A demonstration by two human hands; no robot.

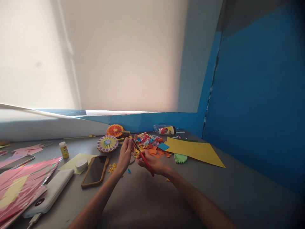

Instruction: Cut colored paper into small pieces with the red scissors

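My right hand [152,163] is closed round red-handled scissors [145,160], whose blades point up and left towards my left hand. My left hand [125,155] pinches a small piece of something at the blade tips; I cannot make out what it is. Both hands hover over a grey table [147,197]. Just behind them lies a heap of coloured paper scraps [149,143]. Small yellow and blue snippets [112,167] lie under my left hand.
Two pleated paper rosettes [107,143] sit behind the hands. A yellow sheet [195,149] and a green folded fan [180,158] lie right. A phone [95,170], power bank [51,192], glue bottle [64,149] and pink paper [21,181] lie left. A bottle [166,130] lies by the blue wall.
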